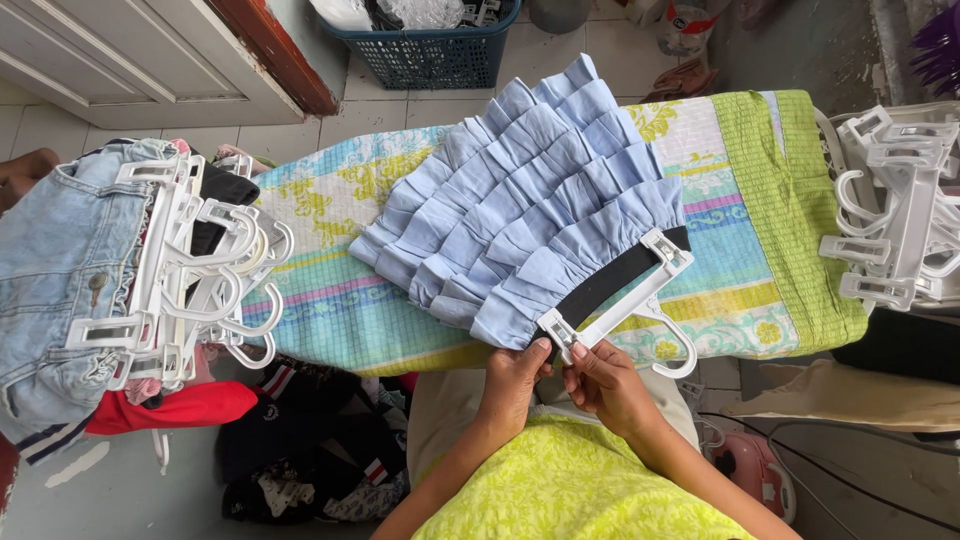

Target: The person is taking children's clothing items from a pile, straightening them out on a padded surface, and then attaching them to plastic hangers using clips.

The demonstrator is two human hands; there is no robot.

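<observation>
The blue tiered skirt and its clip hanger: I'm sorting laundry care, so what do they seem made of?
The blue tiered skirt looks like thin woven cotton or a blend: matte, with crisp gathered ruffles. Its black waistband looks like elastic knit. The white clip hanger looks like smooth moulded plastic with a slight sheen.

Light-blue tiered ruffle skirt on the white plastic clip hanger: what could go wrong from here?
1. Both hands, left hand and right hand, work one clip of the white plastic clip hanger; the black waistband of the light-blue tiered ruffle skirt may slip out there.
2. The skirt overhangs the far edge of the patterned ironing board cover; it could slide off.
</observation>
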